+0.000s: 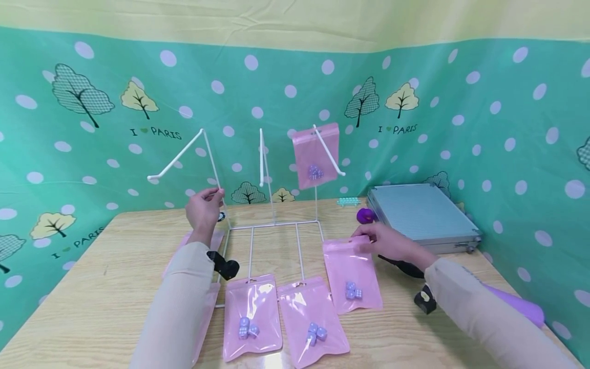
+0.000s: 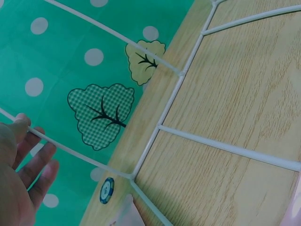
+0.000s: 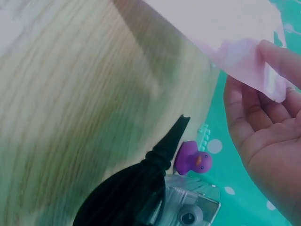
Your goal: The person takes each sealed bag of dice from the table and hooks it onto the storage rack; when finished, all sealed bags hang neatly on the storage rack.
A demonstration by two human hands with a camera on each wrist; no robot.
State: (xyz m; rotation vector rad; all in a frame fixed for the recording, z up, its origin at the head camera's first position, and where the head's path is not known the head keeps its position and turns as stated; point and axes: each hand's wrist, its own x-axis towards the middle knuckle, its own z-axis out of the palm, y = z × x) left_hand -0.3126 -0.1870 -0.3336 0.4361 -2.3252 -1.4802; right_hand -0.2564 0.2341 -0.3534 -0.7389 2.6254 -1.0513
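Observation:
A white wire rack [image 1: 272, 224] with three slanted hooks stands at the back of the wooden table [image 1: 92, 307]. My left hand [image 1: 216, 193] pinches its left upright; in the left wrist view the wire crosses the fingertips [image 2: 28, 134]. One pink zip bag of dice [image 1: 316, 154] hangs on the right hook. My right hand [image 1: 364, 237] pinches the top right corner of another pink bag [image 1: 352, 277] lying flat on the table. The right wrist view has that bag's edge [image 3: 244, 56] between thumb and fingers.
Two more pink dice bags [image 1: 252, 315] [image 1: 313, 320] lie at the front, and others are partly hidden under my left sleeve. A silver case [image 1: 421, 215], a purple duck [image 3: 193, 158] and a black tool [image 3: 141, 188] sit at the right. A poker chip [image 2: 106, 190] lies by the rack.

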